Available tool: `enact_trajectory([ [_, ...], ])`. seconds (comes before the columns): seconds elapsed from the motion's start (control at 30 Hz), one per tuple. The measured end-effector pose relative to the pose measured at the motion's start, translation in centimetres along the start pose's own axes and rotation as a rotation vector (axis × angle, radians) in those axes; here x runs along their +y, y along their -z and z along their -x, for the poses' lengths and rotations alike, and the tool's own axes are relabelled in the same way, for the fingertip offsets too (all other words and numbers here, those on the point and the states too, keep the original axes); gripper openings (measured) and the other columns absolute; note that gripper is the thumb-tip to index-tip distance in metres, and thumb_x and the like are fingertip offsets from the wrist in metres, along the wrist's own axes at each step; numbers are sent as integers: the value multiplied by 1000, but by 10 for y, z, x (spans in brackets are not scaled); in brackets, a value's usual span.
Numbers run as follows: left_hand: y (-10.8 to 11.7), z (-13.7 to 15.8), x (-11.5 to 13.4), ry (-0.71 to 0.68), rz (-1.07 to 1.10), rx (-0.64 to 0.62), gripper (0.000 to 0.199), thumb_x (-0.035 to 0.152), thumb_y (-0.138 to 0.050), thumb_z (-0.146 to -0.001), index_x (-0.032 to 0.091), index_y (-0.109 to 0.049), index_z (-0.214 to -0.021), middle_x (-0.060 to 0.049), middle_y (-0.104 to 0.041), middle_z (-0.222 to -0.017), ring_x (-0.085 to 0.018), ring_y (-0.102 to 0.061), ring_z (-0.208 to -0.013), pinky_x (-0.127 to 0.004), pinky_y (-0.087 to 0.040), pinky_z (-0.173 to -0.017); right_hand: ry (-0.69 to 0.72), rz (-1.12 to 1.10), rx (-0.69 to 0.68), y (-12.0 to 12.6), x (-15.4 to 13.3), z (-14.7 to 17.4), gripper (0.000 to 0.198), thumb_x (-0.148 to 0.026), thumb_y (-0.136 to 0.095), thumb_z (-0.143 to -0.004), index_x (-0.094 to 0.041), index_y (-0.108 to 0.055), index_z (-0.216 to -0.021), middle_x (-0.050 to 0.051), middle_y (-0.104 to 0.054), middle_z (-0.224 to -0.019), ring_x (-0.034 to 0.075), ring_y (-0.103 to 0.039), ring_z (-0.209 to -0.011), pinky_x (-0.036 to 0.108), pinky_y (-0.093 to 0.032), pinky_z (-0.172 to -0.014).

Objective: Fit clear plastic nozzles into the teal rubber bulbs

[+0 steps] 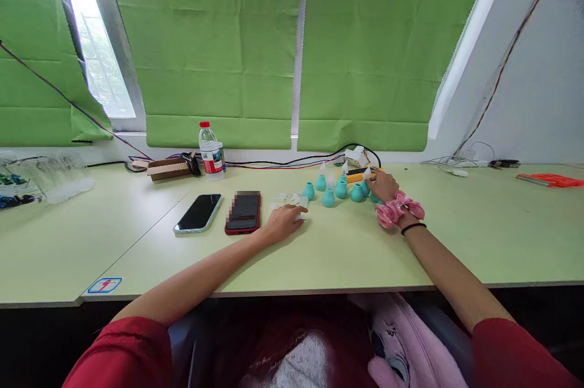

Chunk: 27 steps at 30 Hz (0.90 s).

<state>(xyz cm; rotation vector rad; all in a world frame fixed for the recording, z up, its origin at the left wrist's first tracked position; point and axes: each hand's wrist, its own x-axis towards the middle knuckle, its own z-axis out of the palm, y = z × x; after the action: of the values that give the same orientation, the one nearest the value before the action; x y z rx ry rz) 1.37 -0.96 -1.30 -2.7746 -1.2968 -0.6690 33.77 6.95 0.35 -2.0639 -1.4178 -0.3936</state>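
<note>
My left hand (pixel 283 223) rests low on the table with thumb and index finger closed around a small white piece (pixel 300 216). More small whitish pieces (pixel 287 198) lie just beyond its knuckles. Over to the right, my right hand (pixel 384 186) pinches a white flame-shaped tip (pixel 367 173) at the top of a small teal pot (pixel 365 188). Several similar round pots stand between the hands, such as one teal pot (pixel 328 197) with a white tip on it and another teal pot (pixel 356 193) with none. My right fingers partly hide the pots beside them.
Two phones, one pale-edged phone (pixel 198 213) and one red-cased phone (pixel 243 213), lie left of my left hand. Behind are a water bottle (pixel 211 154), an open cardboard box (pixel 171 168), cables and a yellow-and-black object (pixel 356 176). An orange-red item (pixel 552 180) lies far right.
</note>
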Motion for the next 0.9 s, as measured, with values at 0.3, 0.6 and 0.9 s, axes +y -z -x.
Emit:
enact_trajectory([
  [0.3,2,-1,-6,-11,-8,12,30,24,-47,-74,24,-52,-104,-2,-59,-97,-17,-55,-83,-26,-42,-70,-54,-26,124,5,-6,4,44,-32,-46,-70,-17,-46,-111,12,-59,-87,26,-53,-83,35,-39,-67],
  [0.6,11,-2,-5,-64,-139,119,39,36,-33,-82,22,-36,-118,-8,-45,-117,-21,-42,-104,-34,-37,-84,448,-333,612,23,-32,16,30,-21,-39,-74,-14,-42,-103,11,-50,-106,22,-43,-100,38,-35,-83],
  [0.9,2,-4,-20,-3,-239,-38,37,29,-25,-84,14,-36,-116,-14,-50,-107,-23,-47,-96,-39,-37,-79,1068,-373,261,32,-111,105,27,-19,-45,-74,-24,-45,-101,5,-42,-118,20,-37,-110,40,-34,-91],
])
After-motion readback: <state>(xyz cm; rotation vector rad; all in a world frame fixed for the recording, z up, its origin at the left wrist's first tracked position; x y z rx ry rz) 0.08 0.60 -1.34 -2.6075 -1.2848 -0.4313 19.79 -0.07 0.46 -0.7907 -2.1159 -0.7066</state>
